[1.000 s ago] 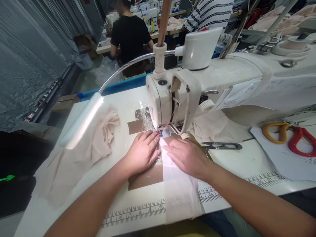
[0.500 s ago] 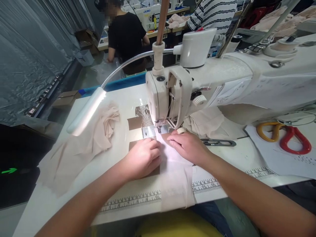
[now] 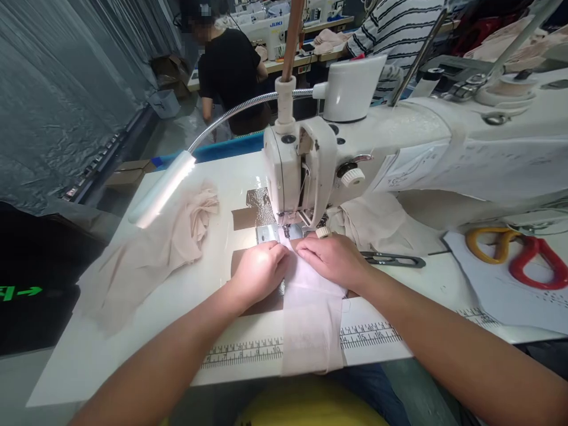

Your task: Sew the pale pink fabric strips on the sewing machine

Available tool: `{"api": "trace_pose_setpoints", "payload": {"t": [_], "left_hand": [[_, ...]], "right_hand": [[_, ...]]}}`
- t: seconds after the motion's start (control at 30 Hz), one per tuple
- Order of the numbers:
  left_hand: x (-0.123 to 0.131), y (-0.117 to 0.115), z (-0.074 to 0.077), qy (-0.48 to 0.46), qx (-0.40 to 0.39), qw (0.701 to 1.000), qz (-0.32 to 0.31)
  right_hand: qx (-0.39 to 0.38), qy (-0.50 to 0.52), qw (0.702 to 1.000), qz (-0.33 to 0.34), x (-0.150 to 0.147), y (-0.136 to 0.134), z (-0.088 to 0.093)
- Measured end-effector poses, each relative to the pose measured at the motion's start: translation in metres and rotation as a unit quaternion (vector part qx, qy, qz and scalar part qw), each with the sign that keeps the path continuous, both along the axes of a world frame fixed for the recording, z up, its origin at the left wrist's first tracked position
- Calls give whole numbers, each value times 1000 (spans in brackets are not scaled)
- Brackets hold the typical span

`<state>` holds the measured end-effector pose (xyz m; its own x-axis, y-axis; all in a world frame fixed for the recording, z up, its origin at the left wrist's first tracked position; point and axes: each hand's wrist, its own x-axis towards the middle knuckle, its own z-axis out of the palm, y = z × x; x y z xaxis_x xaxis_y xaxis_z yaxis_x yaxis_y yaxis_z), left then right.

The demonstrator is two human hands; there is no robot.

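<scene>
A strip of pale pink fabric (image 3: 313,319) runs from under the sewing machine's presser foot (image 3: 286,231) toward me and over the table's front edge. My left hand (image 3: 261,269) is closed with curled fingers at the strip's left edge, just in front of the foot. On the other edge, my right hand (image 3: 332,257) pinches the fabric, thumb and fingers together close to the needle area. The fingertips of both hands nearly meet. Above them stands the white sewing machine head (image 3: 295,171). Fabric under the fingers is partly hidden.
Crumpled beige fabric (image 3: 177,248) lies at left beneath a lit lamp (image 3: 166,189). More beige fabric (image 3: 377,222) sits behind my right hand. Black thread snips (image 3: 393,259) and scissors with yellow and red handles (image 3: 536,263) lie at right. Two people are beyond the machine.
My left hand has moved slightly forward, toward the presser foot. My right fingertips have shifted a little left, so the hands are closer together. The view has tilted slightly.
</scene>
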<state>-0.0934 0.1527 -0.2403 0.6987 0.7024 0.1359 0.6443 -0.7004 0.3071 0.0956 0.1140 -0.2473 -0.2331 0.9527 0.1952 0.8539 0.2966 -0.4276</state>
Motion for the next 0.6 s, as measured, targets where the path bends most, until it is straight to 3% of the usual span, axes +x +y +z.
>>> {"api": "trace_pose_setpoints", "payload": {"t": [0.17, 0.33, 0.6], "left_hand": [[-2, 3, -4, -2, 4, 1000, -11], [-8, 6, -3, -32, -11, 999, -36], [-4, 10, -6, -22, -25, 999, -24]], "right_hand": [[35, 12, 999, 10, 4, 0, -7], [31, 15, 999, 23, 3, 0, -5], [20, 6, 1000, 19, 3, 0, -6]]}}
